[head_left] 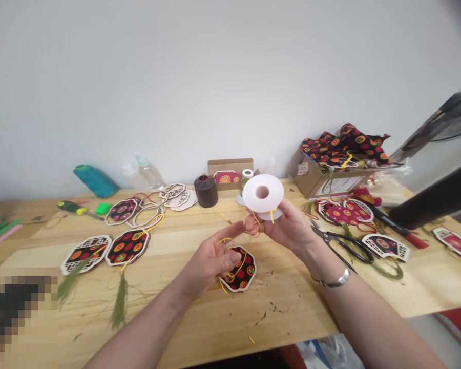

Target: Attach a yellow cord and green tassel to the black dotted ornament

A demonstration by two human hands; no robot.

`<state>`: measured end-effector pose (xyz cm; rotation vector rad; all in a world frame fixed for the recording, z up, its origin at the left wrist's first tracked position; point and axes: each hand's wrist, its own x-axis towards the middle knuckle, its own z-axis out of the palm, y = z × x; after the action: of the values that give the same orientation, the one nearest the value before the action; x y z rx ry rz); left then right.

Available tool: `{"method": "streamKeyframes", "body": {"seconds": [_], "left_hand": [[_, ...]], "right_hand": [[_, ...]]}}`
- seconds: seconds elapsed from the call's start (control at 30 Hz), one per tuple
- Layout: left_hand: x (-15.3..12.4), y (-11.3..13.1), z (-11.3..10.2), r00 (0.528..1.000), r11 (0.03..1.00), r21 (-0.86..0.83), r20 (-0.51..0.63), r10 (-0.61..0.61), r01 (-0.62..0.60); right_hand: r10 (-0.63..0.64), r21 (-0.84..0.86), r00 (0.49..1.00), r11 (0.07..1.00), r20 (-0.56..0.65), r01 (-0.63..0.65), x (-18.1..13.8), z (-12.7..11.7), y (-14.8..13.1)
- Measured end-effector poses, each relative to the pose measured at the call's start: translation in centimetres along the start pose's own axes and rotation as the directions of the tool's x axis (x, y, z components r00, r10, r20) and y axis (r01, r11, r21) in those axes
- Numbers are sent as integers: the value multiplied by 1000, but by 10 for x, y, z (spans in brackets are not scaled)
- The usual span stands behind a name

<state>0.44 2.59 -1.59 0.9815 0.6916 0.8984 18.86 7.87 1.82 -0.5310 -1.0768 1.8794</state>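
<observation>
My right hand (292, 225) grips a white spool (271, 190) with yellow cord wound on it, lifted above the table. My left hand (211, 261) is closed, thumb against fingers, on a small pendant (243, 271) with a pale scalloped frame and black cloth printed in red and orange flowers. A loop of yellow cord (226, 241) passes over the left fingers and across the pendant's face. More cord hangs between the spool and the right fingertips. The left index finger points toward the spool.
Finished-looking pendants with green tassels (119, 302) lie at left. Behind stand a teal thread cone (95, 180), a black thread spool (206, 191) and a spray bottle (149, 173). At right are black-handled scissors (349, 246), a fan-shaped pendant (386, 247) and a cardboard box (322, 183) of cloth.
</observation>
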Motion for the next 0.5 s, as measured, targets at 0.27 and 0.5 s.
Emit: {"method": "streamKeyframes", "body": {"seconds": [0.27, 0.5], "left_hand": [[0, -1, -6, 996, 995, -43, 13, -91, 91], [0, 15, -15, 979, 975, -205, -199, 41, -83]], "right_hand": [[31, -176, 1000, 984, 5, -30, -2, -12, 0], [-111, -632, 989, 774, -93, 28, -3, -52, -21]]}}
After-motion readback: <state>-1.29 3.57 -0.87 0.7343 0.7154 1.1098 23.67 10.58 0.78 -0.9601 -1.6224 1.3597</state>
